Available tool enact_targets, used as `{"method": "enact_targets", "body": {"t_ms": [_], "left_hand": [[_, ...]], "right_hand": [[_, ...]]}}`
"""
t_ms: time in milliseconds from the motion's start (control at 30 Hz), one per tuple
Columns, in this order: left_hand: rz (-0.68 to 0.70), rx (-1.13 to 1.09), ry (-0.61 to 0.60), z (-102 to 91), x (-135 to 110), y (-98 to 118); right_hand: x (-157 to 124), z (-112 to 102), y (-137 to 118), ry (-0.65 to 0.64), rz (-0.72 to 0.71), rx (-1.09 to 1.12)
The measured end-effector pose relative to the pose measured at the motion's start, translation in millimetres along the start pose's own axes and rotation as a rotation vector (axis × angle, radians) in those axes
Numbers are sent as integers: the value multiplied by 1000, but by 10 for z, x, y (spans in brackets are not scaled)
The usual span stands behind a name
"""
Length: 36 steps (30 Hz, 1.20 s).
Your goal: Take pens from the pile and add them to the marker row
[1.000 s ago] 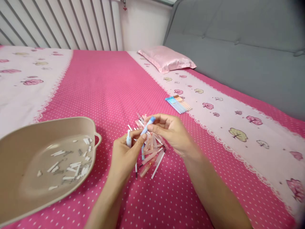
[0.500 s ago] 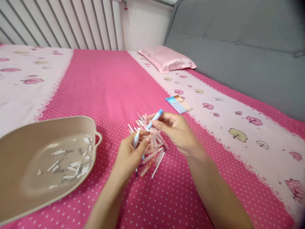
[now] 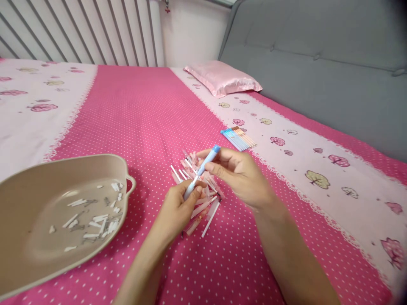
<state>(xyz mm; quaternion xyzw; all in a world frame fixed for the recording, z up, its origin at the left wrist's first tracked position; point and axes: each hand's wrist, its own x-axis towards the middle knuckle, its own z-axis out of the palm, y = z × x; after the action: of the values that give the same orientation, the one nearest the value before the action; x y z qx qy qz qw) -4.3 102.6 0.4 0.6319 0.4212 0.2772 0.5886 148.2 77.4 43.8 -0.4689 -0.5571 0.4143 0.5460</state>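
Observation:
My left hand (image 3: 178, 205) is closed around a light-blue pen barrel (image 3: 188, 191) with a white tip pointing up and to the right. Between the thumb and fingers of my right hand (image 3: 241, 178) is a light-blue pen cap (image 3: 209, 160) with a darker blue end. The cap's lower end lines up with the white tip and meets or overlaps it; the exact contact is too small to tell. Under both hands lies a loose pile of pink pen parts and white sticks (image 3: 206, 221), partly hidden by my fingers.
A beige basin (image 3: 127, 186) at the left holds several small white and grey pieces. Beyond my right hand, blue and orange-brown pens (image 3: 238, 139) lie in a neat row. Farther back are a pink pillow (image 3: 222, 78) and a grey padded headboard (image 3: 311, 63). Pink dotted bedding (image 3: 143, 114) lies underneath.
My left hand has tilted the barrel to the right, bringing its white tip to the cap. The right hand has shifted slightly, still holding the cap.

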Motion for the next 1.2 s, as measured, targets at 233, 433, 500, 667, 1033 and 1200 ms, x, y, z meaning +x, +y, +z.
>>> {"method": "enact_targets", "body": {"t_ms": [233, 433, 500, 667, 1033, 1200], "left_hand": [[31, 8, 0, -3, -1, 3], [30, 54, -13, 0, 2, -18], [36, 67, -13, 0, 6, -12], [41, 57, -9, 0, 8, -1], [6, -22, -12, 4, -2, 16], [14, -10, -12, 5, 6, 3]], "right_hand": [[6, -8, 5, -41, 30, -40], [3, -2, 10, -31, 39, -32], [0, 1, 12, -33, 48, -38], [4, 25, 24, -62, 77, -35], [15, 54, 26, -113, 123, 2], [22, 60, 60, -109, 107, -15]]}}
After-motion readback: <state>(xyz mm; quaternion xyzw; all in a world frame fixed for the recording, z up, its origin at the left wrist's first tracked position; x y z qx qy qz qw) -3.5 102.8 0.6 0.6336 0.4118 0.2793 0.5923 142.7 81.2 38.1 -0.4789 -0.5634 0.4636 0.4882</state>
